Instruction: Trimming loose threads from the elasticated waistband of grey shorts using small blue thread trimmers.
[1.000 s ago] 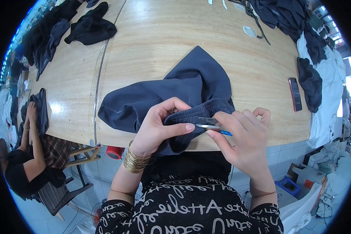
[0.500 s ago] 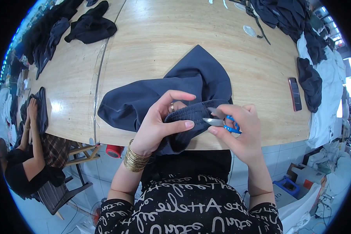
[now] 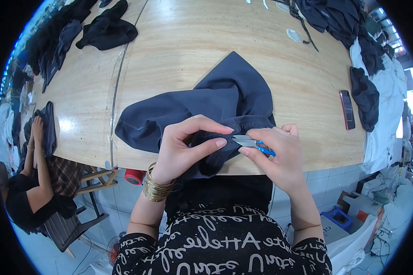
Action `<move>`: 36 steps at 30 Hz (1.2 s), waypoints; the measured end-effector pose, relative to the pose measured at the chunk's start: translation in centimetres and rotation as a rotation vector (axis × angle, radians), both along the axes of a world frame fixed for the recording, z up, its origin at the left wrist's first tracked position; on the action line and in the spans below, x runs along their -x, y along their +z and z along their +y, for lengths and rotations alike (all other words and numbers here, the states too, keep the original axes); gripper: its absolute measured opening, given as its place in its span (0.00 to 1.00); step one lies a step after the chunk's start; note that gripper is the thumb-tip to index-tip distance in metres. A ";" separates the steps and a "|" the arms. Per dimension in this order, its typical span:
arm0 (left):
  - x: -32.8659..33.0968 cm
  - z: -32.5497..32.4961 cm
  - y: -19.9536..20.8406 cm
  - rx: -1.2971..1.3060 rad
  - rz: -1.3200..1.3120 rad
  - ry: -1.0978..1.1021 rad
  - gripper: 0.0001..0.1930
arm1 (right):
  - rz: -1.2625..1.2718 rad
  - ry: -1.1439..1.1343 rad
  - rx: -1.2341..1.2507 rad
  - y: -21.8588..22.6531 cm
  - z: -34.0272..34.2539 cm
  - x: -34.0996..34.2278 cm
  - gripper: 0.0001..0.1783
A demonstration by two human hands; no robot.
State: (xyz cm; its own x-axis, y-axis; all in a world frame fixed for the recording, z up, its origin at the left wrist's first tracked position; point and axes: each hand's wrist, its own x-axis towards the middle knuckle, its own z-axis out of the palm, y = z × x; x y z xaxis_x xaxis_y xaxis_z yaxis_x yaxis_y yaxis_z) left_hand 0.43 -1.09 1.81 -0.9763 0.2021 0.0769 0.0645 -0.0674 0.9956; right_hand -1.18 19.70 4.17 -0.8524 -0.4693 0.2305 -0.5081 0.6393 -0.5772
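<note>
Dark navy shorts or trousers (image 3: 174, 110) lie spread on the table in front of me, their gathered elastic waistband (image 3: 250, 122) turned toward me. My left hand (image 3: 179, 149) pinches the waistband between thumb and forefinger; its other fingers are hidden in the cloth. In my right hand (image 3: 280, 151) are small scissors (image 3: 247, 141) with blue handles. Their blades are nearly closed, with the tips at the waistband right beside my left fingertips. Any thread between the blades is too small to make out.
A phone (image 3: 347, 110) lies on the wooden table (image 3: 307, 91) to the right, beside a dark cloth (image 3: 364, 98). Dark garments (image 3: 108, 27) are at the far left, with more piled at the far right. At left, another person's hands (image 3: 38, 130) rest on dark fabric.
The scissors have moved left to my left fingertips, and their blades have come closer together. My left thumb and forefinger have closed into a pinch on the waistband.
</note>
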 end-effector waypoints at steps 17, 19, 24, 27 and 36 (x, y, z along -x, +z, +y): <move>-0.1 0.0 -0.2 0.182 -0.021 0.035 0.04 | -0.027 0.034 -0.008 0.2 -0.5 0.0 0.11; -0.1 -0.1 -0.2 0.174 -0.049 0.022 0.04 | -0.031 0.040 -0.012 0.2 -0.6 0.0 0.11; -0.1 -0.1 -0.5 0.165 -0.030 0.027 0.04 | -0.039 0.056 -0.031 0.2 -0.6 0.1 0.11; -0.1 -0.1 -0.6 0.162 -0.039 0.025 0.04 | -0.038 0.068 -0.034 0.2 -0.6 0.1 0.11; 0.1 -0.1 -0.6 0.163 -0.037 0.012 0.06 | -0.020 0.097 -0.048 -0.3 -0.6 0.4 0.12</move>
